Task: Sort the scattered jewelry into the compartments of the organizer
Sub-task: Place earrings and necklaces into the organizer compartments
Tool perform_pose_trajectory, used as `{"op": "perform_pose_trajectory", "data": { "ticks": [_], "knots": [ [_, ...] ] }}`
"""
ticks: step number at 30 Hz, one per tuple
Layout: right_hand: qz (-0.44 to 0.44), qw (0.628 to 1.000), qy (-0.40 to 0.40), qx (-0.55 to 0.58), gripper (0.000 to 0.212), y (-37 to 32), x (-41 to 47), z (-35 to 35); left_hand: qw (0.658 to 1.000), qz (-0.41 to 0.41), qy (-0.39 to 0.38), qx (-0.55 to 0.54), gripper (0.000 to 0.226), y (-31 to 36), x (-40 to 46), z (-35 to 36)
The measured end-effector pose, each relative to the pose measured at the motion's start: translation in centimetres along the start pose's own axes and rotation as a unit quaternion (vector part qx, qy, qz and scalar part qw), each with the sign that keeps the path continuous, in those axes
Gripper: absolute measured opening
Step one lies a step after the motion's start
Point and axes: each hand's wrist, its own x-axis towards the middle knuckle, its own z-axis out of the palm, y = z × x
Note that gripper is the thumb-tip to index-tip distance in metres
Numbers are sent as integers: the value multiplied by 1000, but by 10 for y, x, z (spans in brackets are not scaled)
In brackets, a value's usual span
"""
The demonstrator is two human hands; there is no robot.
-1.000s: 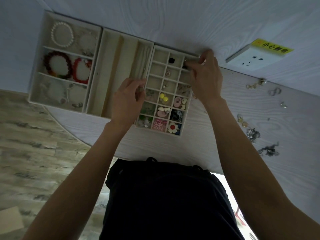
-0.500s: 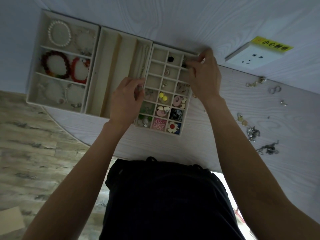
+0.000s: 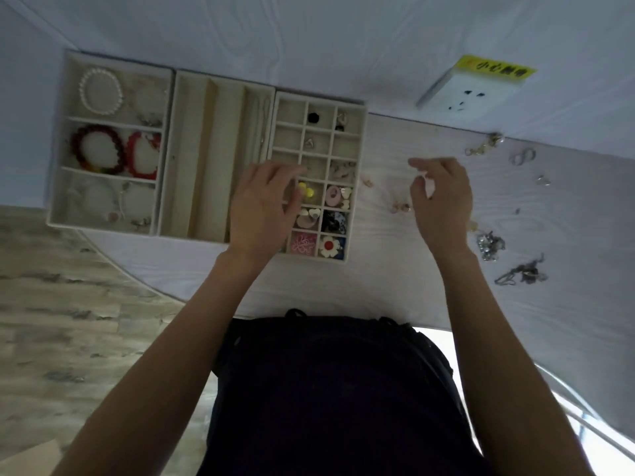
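A beige grid organizer with small compartments holds earrings and pins. My left hand lies over its left column, fingers loosely curled, holding nothing I can see. My right hand hovers over the bare table to the right of the organizer, fingers loosely curled, empty. Small pinkish pieces lie on the table just left of that hand. Scattered silver jewelry and chains lie further right.
A long-slot tray and a bracelet tray with pearl and red bracelets stand left of the grid. A white socket box with a yellow label sits on the wall. Rings lie at the far right. The round table's edge curves near my body.
My right hand has left the grid organizer's top right corner and moved right and nearer, over the table. The left hand stays over the organizer's left column.
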Motion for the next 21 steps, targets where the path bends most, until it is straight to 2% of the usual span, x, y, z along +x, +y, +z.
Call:
{"op": "perform_pose_trajectory", "data": {
  "ticks": [2,4,6,11,16,21],
  "knots": [
    [6,997,-40,-69,34,22,-23,-6,998,53,-31,14,33,16,-1,11],
    [-24,992,-75,-97,37,37,-38,-4,994,74,-69,38,43,32,-2,23],
    [-48,991,-83,-98,35,40,-44,1,991,81,-95,56,54,42,0,31],
    [-12,997,-66,-42,31,29,-49,8,981,89,-142,99,60,51,7,38],
    [-8,999,-33,-36,13,30,-40,13,980,97,-133,110,63,45,7,41],
    [49,999,-12,-12,12,47,-33,1,980,98,-120,121,64,46,6,43]
  ]
}}
